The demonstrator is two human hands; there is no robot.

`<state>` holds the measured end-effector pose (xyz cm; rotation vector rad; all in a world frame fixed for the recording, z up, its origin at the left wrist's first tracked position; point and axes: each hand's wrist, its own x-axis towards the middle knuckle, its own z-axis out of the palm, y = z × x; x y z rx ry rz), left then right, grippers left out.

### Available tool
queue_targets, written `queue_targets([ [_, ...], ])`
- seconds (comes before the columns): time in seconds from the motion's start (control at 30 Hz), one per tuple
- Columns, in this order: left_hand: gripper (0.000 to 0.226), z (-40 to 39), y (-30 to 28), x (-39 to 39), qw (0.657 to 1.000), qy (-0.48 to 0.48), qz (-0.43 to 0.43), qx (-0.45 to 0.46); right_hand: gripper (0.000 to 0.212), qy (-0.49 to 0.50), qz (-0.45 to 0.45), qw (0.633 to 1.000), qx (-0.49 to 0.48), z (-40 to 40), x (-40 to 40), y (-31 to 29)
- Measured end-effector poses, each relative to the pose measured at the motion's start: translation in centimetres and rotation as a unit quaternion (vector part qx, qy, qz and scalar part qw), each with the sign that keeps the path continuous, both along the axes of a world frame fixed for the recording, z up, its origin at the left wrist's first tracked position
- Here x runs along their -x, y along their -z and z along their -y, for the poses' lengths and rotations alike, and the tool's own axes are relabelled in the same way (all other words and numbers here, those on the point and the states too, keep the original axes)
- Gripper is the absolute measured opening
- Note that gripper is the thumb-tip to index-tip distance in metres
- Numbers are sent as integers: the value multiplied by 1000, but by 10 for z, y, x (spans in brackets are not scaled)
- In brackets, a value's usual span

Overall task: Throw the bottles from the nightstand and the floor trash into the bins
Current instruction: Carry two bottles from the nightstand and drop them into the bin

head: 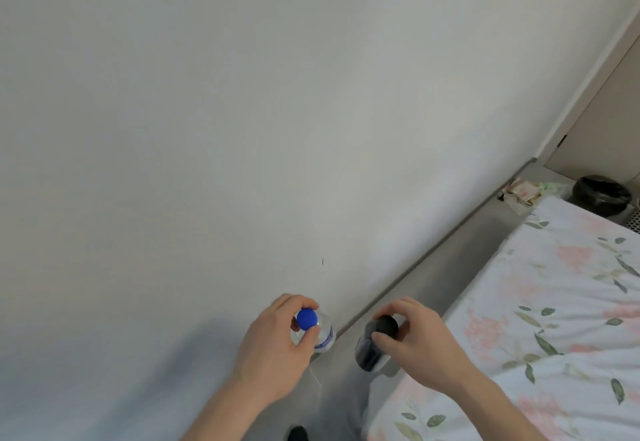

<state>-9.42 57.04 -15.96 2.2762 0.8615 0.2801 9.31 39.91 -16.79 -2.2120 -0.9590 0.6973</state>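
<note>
both hands were loaded at the time of inspection. the left hand point(277, 340) had its fingers and thumb curled round the neck of a clear bottle point(320, 331) with a blue cap point(307, 319), carried upright just left of the bed point(540, 319). the right hand point(419, 336) pinched a dark bottle point(370, 350) at its black cap point(385, 325), between the clear bottle and the bed edge.

judgement: both looked like light plastic, thin-walled and likely to dent if squeezed at the body. fill level could not be read on either. the neck and cap are the stiffest points, so the present holds seemed sound, though the two-finger pinch on the dark bottle risked slipping if it swung.

a black-lined bin point(601, 199) stood well beyond the far end of the bed, with crumpled floor trash point(521, 194) beside it.
</note>
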Motion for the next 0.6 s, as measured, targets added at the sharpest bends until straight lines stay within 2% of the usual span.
queue_targets([
  [0.27, 19, -75, 3, -86, 993, 120, 9, 2, 16, 105, 15, 994, -16, -42, -38, -2],
  [0.6, 21, -93, -6, -204, 970, 237, 35, 36, 16, 261, 26, 965, -24, -37, -93, -15],
])
